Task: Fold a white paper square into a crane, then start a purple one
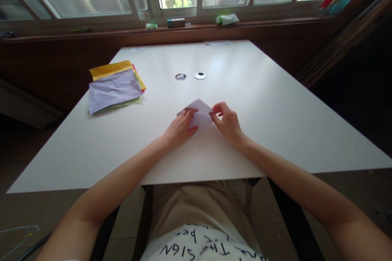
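Note:
A small folded piece of pale lilac paper [200, 115] lies on the white table [275, 102] in front of me. My left hand [180, 128] rests on its left side, fingers curled and pressing down on the paper. My right hand [226, 121] pinches the paper's right edge between thumb and fingertips. Part of the paper is hidden under both hands.
A stack of creased coloured sheets [114, 85], lilac on top with yellow, green and red beneath, lies at the table's far left. Two round cable grommets [190, 76] sit in the tabletop beyond the paper. Small items [175, 23] line the window sill.

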{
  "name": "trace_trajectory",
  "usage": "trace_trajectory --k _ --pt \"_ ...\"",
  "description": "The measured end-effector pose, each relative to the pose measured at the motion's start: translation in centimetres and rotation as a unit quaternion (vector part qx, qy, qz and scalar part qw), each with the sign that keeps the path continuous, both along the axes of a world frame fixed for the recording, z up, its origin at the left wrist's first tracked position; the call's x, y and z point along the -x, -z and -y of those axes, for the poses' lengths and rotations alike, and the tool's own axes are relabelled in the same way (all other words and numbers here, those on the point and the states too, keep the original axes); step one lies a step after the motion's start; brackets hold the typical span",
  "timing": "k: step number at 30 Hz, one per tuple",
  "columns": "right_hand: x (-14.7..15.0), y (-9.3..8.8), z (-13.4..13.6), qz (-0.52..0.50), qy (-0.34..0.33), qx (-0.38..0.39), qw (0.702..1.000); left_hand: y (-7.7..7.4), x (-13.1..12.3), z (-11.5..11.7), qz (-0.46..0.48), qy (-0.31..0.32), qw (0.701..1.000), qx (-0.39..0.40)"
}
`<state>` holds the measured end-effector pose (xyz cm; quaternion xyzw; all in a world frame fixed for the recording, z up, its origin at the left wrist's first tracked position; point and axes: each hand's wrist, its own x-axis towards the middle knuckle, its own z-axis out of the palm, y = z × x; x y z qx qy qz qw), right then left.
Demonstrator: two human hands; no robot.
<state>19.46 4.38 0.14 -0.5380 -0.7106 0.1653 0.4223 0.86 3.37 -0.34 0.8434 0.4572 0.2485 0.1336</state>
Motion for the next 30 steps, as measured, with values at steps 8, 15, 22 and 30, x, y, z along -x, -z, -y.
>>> trace_trajectory --k 8,15,22,30 --pt "0.3 -0.7 0.7 -0.021 -0.101 -0.086 0.991 0.5 0.2 -0.2 0.035 0.007 0.999 0.009" --pt "0.0 -0.1 0.5 0.043 -0.111 -0.087 0.989 0.2 0.1 -0.2 0.024 0.006 1.000 0.014" --pt "0.0 0.3 0.2 0.057 -0.095 -0.080 0.991 0.4 0.3 -0.3 0.026 0.012 1.000 0.010" --pt "0.0 0.2 0.1 0.038 -0.101 -0.079 0.991 0.2 0.3 -0.3 0.026 0.031 0.999 0.009"
